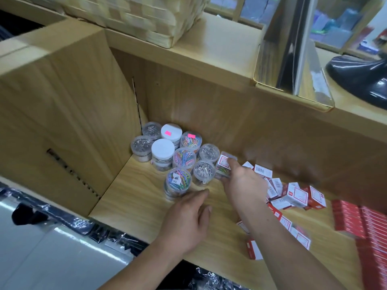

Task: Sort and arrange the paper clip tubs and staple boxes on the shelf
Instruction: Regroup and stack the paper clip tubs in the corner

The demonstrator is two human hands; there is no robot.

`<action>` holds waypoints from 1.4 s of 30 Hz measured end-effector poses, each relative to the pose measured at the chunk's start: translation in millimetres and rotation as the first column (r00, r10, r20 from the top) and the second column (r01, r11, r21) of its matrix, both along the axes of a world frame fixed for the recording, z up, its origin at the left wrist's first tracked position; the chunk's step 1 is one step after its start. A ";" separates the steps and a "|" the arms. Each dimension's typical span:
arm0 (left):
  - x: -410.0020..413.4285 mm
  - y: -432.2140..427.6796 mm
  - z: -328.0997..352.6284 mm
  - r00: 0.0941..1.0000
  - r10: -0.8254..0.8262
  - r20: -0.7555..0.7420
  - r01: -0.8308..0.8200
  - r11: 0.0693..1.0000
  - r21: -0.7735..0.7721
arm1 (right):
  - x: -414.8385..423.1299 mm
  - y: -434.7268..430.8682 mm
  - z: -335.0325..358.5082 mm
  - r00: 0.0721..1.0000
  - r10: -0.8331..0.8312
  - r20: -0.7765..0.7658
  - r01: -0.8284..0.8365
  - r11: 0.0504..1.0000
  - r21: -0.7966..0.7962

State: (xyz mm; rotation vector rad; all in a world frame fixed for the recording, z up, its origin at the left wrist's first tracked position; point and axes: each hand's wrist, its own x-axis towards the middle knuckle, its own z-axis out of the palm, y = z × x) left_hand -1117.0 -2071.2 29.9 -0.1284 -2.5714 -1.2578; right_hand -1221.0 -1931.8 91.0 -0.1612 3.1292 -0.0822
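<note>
On wooden shelf (136, 197), right hand (240, 182) grips clip tub (224, 165), left hand (188, 218) outstretched.

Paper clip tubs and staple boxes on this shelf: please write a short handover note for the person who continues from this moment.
Left hand: open, holds nothing, by the front coloured-clip tub.
Right hand: grips a labelled clip container at the right edge of the tub group.
Done: tubs stand grouped in the back left corner.
Left: place the held container; sort the staple boxes, scattered on the right.
</note>
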 end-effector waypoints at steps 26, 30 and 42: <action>-4.1 29.3 11.7 0.981 -0.163 0.106 0.169 0.984 -0.055 | 89.6 109.3 32.1 0.984 -0.162 -0.070 0.111 0.876 -0.469; -7.9 46.0 15.6 0.969 -0.219 0.117 0.227 0.972 -0.060 | 110.8 135.9 18.7 0.959 -0.284 -0.007 0.226 0.776 -0.589; -15.8 69.2 26.0 0.940 -0.334 0.075 0.342 0.908 -0.244 | 136.9 146.3 -3.6 0.956 -0.291 -0.028 0.210 0.750 -0.627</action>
